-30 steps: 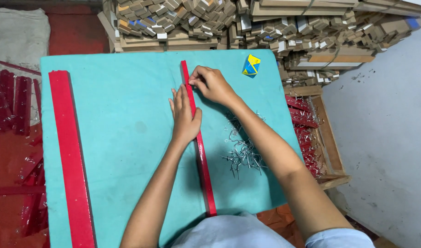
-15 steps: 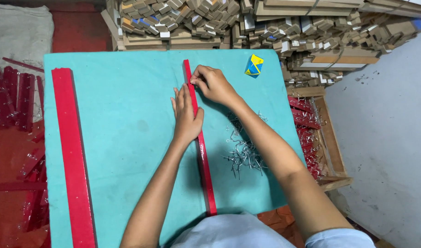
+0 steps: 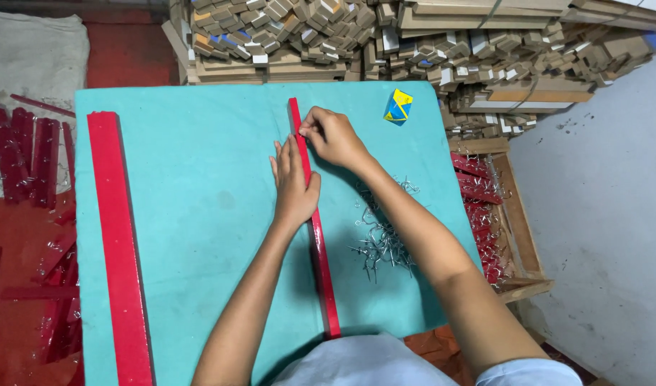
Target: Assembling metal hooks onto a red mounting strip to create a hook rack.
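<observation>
A narrow red strip [image 3: 323, 264] lies lengthwise down the middle of the teal table [image 3: 199, 207]. My left hand [image 3: 294, 182] rests flat on the strip, fingers together, pressing it down. Just beyond it, my right hand [image 3: 331, 136] pinches something small against the strip near its far end; the item itself is hidden by the fingers. A loose pile of small metal hooks [image 3: 381, 236] lies on the table right of the strip, under my right forearm.
A wider red board [image 3: 117, 243] lies along the table's left side. A yellow-and-blue small box [image 3: 398, 106] sits at the far right. Wooden crate [image 3: 517, 236] with red strips stands at right. Stacked wood pieces [image 3: 385, 36] behind; red strips [image 3: 27, 157] on the floor left.
The hands stay on the strip; my right hand has crept slightly along it toward the far end. The view has shifted a little.
</observation>
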